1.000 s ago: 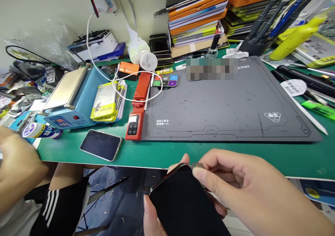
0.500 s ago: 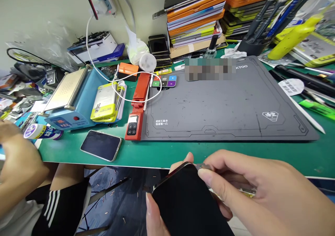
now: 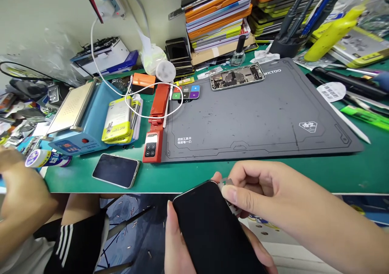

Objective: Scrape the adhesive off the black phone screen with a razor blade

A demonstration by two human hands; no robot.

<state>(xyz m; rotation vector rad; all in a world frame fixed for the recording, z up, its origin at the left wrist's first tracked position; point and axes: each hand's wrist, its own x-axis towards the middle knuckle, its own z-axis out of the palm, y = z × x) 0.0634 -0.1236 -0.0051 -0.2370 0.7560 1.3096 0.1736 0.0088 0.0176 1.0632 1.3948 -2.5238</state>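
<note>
Black phone point(image 3: 209, 229) – screen up, held in front of the bench's near edge, top end pointing away from the wearer. Left hand point(image 3: 178, 247) grips it from below: thumb along the left side, fingers wrapped round to the right side, one fingertip showing past the top edge. Right hand point(image 3: 258, 187) is at the phone's upper right corner, thumb and index pinching a small thin greyish piece point(image 3: 225, 182) against or right beside that edge – can't tell if it's in the seam.

On the green bench point(image 3: 170, 178): grey mat point(image 3: 258, 120), with an opened-up phone point(image 3: 237, 78), internals exposed, near its far edge. Red device point(image 3: 152, 146) sits at the mat's left edge. Pale-framed phone point(image 3: 116, 170) lies dark screen up, left of that. Behind it, yellow battery packs point(image 3: 117, 122) beside a blue machine point(image 3: 82, 132). Another person's arm point(image 3: 26, 180) at far left.
</note>
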